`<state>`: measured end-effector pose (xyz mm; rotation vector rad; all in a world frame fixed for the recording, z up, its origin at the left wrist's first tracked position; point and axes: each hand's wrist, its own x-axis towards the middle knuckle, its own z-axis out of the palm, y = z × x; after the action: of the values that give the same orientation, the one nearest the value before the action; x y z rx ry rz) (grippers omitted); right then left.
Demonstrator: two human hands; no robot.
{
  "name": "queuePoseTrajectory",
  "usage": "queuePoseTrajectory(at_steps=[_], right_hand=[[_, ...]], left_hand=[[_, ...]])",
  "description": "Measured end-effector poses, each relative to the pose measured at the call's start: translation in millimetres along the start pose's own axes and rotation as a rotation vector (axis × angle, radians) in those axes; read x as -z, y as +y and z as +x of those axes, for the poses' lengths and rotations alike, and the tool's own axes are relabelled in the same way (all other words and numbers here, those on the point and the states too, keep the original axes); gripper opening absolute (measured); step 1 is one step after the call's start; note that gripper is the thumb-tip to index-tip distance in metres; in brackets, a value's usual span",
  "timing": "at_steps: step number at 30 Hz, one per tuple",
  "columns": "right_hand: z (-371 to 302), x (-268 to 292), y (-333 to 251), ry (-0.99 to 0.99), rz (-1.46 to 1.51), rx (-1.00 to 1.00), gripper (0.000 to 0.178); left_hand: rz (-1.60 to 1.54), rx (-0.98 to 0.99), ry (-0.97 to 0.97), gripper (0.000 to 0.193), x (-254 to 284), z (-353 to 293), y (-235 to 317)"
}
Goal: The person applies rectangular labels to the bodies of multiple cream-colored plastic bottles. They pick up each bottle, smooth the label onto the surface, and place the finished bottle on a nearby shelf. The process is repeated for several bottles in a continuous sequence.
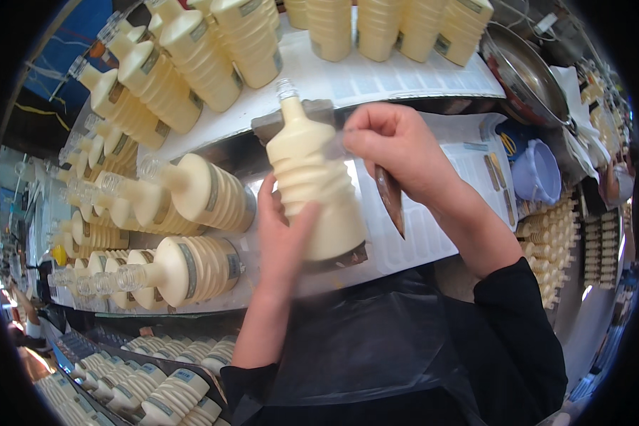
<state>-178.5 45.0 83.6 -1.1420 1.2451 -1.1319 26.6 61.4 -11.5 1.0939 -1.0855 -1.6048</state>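
Note:
A cream-coloured bottle (309,167) with a ribbed body and a clear screw neck is in front of me, its neck pointing away. My left hand (280,227) is wrapped round its lower left side, thumb across the front; the hand is slightly blurred. Just right of the bottle's shoulder, my right hand (397,145) is closed, with thumb and forefinger pinched together. A brown, pointed, blade-like tool (388,199) sticks out below its curled fingers. Something faint and see-through may be at the pinch, but I cannot make it out. Behind the bottle's neck shows a grey block (321,112).
Similar bottles (195,192) lie or stand in rows at the left, and others (330,28) line a white shelf (405,78) beyond. At the right are a metal pan (529,74), a lilac bucket (537,170) and thin tools (500,181). More bottles (174,397) fill a crate at lower left.

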Motion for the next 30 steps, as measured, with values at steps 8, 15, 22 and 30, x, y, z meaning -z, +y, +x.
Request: queuePoseTrajectory(at_steps=[8,15,22,30], right_hand=[[32.3,-9.5,34.2,0.071,-0.040,-0.032,0.011],[31.1,-4.5,42.7,0.128,-0.041,0.000,0.011],[32.2,-1.1,53.2,0.124,-0.021,0.014,0.009],[32.9,1.9,53.9,0.123,-0.084,-0.008,0.009]], left_hand=[[0.000,-0.163,0.072,0.063,1.9,26.8,23.0],[-0.024,-0.116,0.155,0.031,-5.6,60.4,25.4],[-0.228,-0.065,0.155,0.026,-2.2,60.6,24.2],[-0.125,-0.113,0.205,0.028,-8.2,58.6,25.1]])
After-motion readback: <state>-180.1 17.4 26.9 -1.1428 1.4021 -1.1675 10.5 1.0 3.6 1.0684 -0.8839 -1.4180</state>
